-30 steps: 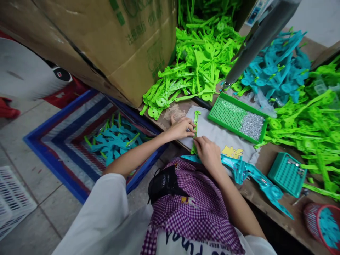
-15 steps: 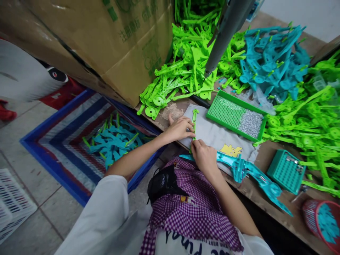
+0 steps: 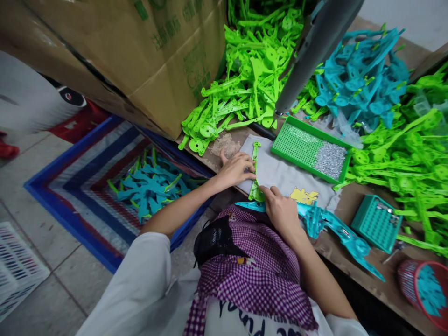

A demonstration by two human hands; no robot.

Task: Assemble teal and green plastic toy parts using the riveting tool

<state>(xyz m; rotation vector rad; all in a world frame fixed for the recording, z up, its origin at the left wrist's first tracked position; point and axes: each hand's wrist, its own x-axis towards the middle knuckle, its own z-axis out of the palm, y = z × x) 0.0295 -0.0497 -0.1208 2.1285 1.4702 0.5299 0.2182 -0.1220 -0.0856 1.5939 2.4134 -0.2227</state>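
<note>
A long bright-green plastic part (image 3: 255, 161) lies lengthwise on a grey cloth (image 3: 273, 170). My left hand (image 3: 236, 169) comes in from its left, thumb and fingers closed against its middle. My right hand (image 3: 282, 211) is curled at the part's wider lower end, its fingertips touching or just beside the rounded edge. What its fingers hold, if anything, is hidden. Under and beside my right hand is a long translucent blue plastic piece (image 3: 339, 226), lying along the table's near edge.
A grey power screwdriver (image 3: 308, 60) hangs over the green parts pile (image 3: 241, 88). A green tray (image 3: 301, 144) holds small metal screws. Beyond are blue parts (image 3: 360, 79); a teal box (image 3: 376, 223) and red basket (image 3: 408, 280) stand right. A cardboard box (image 3: 168, 70) and blue-rimmed crate (image 3: 70, 170) are left.
My right hand has shifted to the right, uncovering the green part's lower end. My left hand stays on the part. The hanging screwdriver has swung slightly right, its tip now higher in view.
</note>
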